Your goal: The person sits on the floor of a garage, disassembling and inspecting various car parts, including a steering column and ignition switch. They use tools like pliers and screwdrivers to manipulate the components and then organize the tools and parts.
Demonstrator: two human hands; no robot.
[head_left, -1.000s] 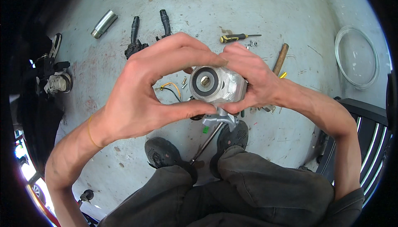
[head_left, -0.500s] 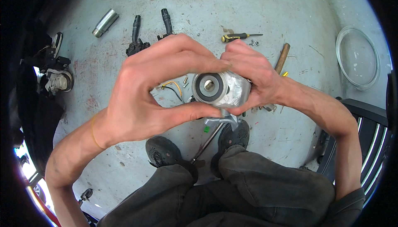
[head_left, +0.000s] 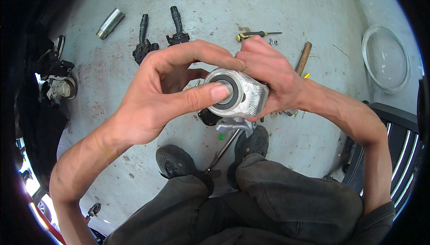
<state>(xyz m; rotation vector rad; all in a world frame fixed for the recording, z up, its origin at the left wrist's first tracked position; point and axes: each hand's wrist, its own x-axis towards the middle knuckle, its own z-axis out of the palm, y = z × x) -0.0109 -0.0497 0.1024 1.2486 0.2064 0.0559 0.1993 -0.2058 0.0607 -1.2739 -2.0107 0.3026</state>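
Observation:
A silver cast-metal housing (head_left: pixel 251 96) is held up over the floor, its round end turned up toward me. A dark ring and a pale inner ring sit in that end. My right hand (head_left: pixel 275 77) is closed around the housing's right side. The thumb of my left hand (head_left: pixel 143 92) presses on the inner ring, covering the hole in its middle. The left fingers arch over the far side, the index fingertip meeting my right hand. A grey bracket-like piece (head_left: pixel 236 124) hangs at the housing's near side. Part of a black piece shows below my left thumb.
On the floor lie a metal tube (head_left: pixel 110 23), two black stalk switches (head_left: pixel 144 48), a yellow-black screwdriver (head_left: pixel 251 35), small nuts and a wooden handle (head_left: pixel 304 59). A wire coil (head_left: pixel 387 59) lies right; a metal rod (head_left: pixel 224 151) rests between my shoes. Someone's shoe (head_left: pixel 62 87) is at left.
My left thumb has moved from the housing's near edge onto the inner ring, covering its hole. The left fingers have shifted slightly. My right hand keeps its grip.

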